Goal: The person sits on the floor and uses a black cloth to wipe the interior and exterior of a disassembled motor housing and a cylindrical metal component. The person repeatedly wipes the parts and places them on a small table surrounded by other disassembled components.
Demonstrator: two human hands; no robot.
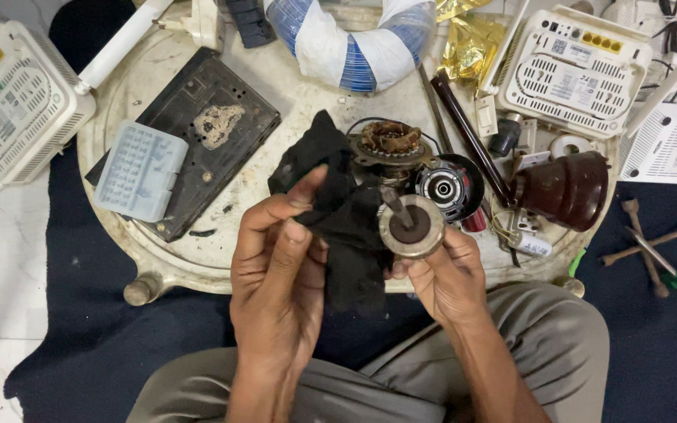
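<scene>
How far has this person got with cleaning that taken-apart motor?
Done: the motor lies apart, its copper winding and dark brown housing on the round table. In hand: right hand holds the round shaft piece, left hand the black cloth. Left: reassembly.

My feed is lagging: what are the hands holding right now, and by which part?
Right hand holds a round metal disc with a shaft by its rim, from below. Left hand pinches a black cloth at its left edge.
</scene>
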